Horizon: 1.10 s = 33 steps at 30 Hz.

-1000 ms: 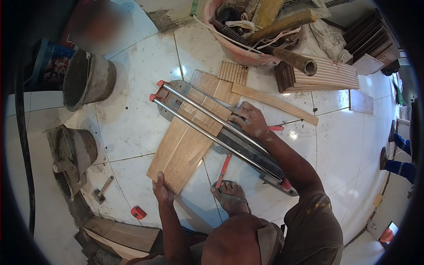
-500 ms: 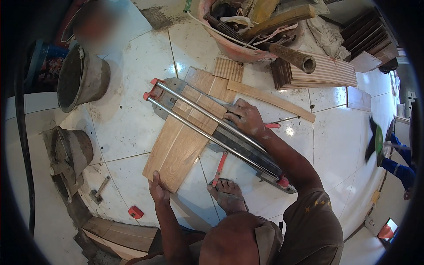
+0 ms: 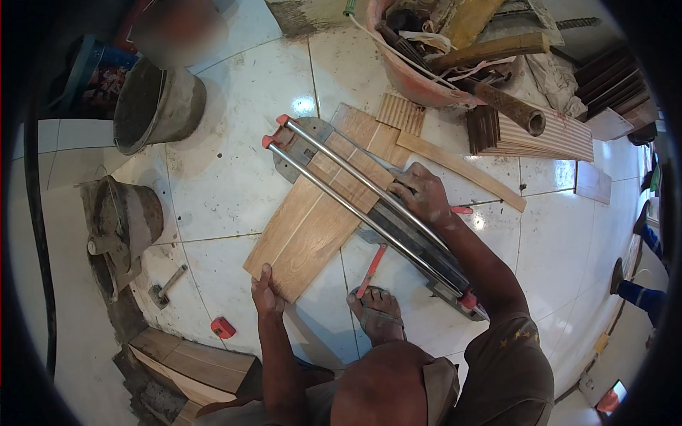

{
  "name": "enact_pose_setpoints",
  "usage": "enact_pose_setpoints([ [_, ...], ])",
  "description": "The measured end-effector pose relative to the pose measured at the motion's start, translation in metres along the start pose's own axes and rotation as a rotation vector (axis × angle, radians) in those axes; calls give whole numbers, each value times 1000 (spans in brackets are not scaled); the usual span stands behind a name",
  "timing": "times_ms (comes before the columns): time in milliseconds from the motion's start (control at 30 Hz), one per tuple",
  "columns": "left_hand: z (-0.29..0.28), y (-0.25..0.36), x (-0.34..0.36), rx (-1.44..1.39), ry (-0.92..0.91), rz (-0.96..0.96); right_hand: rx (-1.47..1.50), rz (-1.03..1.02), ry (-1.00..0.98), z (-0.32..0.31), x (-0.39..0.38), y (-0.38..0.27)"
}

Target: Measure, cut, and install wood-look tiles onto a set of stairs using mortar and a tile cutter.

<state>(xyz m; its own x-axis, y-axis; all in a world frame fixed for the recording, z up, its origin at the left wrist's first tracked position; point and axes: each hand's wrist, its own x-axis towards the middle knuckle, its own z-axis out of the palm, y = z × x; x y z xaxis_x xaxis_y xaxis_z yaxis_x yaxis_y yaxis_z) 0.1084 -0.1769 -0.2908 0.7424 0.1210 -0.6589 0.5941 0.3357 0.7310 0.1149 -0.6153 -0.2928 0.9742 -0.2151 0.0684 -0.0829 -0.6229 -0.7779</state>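
Note:
A wood-look tile [image 3: 302,241] lies slantwise under the two steel rails of a manual tile cutter [image 3: 334,186]. My left hand [image 3: 268,292] grips the tile's near corner, thumb on top and fingers beneath. By the tile's far right edge, beside the upper rail, my right hand [image 3: 424,195] is closed with bent fingers. Something dark shows at its fingertips, too covered to name. The cutter's red support arm [image 3: 371,270] sticks out near my foot. Further wood-look pieces [image 3: 355,122] lie beyond the cutter.
Mortar-stained buckets [image 3: 170,106] stand at the left, with a hammer [image 3: 167,285] and red tape measure [image 3: 222,327] on the white floor. A pink tub [image 3: 405,74] of tools and scraps, a stack of ribbed tiles [image 3: 540,135] and a narrow strip [image 3: 465,170] are beyond. Another person's legs [image 3: 643,295] are at right.
The whole view has shifted, so the scene sits further right. Both hands keep nearly the same places on the tile and by the cutter. The other person's legs at the right have moved.

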Motion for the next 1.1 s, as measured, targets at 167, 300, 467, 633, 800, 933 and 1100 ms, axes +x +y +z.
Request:
enact_pose_setpoints([
  [167, 1, 1, 0, -12, 41, -17, 23, 25, -9, -1, 0, -2],
  [300, 1, 1, 0, -14, 56, -18, 18, 19, -7, -1, 1, -4],
  [467, 1, 0, -1, -1, 60, -12, 23, 68, -18, -2, 0, -6],
  [633, -1, -1, -1, 13, 48, 28, 35, 33, -12, -1, 0, -3],
  [800, -1, -1, -1, 3, 42, 28, -10, -2, -20, -2, 0, -1],
  [933, 0, -2, -1, 9, 47, 55, 8, 0, -27, -2, 0, -3],
  [1100, 2, -1, -1, 7, 61, 60, 8, 12, -9, -2, 0, -4],
])
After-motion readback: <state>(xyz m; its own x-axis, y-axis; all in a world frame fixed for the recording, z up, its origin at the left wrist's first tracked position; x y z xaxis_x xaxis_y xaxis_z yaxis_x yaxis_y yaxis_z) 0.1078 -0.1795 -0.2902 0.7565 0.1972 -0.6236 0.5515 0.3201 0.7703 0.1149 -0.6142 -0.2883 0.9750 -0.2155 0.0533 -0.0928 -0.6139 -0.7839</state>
